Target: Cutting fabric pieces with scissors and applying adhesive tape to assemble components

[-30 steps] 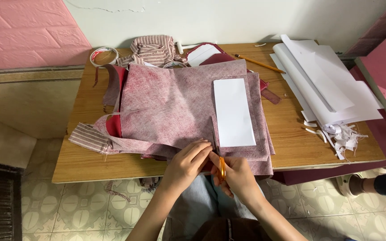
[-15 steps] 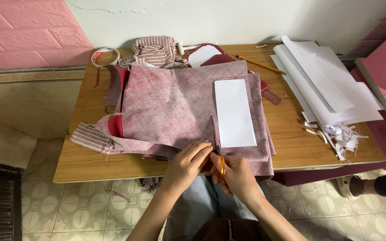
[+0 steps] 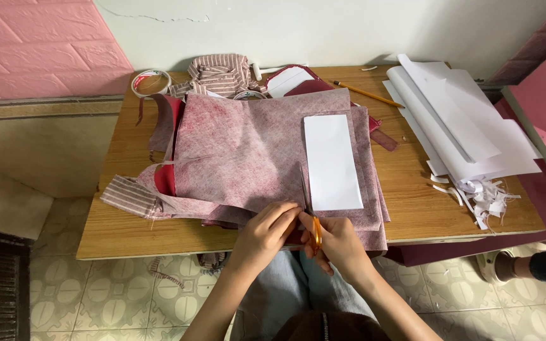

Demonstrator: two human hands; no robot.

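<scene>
Head view, looking down on a wooden table [image 3: 424, 215] against a pale wall. A stack of mottled pink fabric [image 3: 248, 158] covers the table's middle and overhangs the near edge.

Right hand [image 3: 339, 246]: closed around the orange handles of a pair of scissors [image 3: 309, 211]. The blades point away from the person and lie in the fabric, just beside the left edge of a white paper rectangle [image 3: 332, 161] resting flat on the cloth.

Left hand [image 3: 266, 230]: fingers curled, pinching the near edge of the pink fabric right beside the scissors. The two hands touch.

Around: striped cloth [image 3: 219, 72] bunched at the far edge; a striped strip [image 3: 127, 196] sticks out at the stack's left. Tape roll [image 3: 150, 81] at the far left corner. Pencil [image 3: 368, 93] lies at the back. Large white paper sheets [image 3: 462, 126] on the right, with paper scraps [image 3: 485, 196] curled near them. Tiled floor [image 3: 96, 297] below.
</scene>
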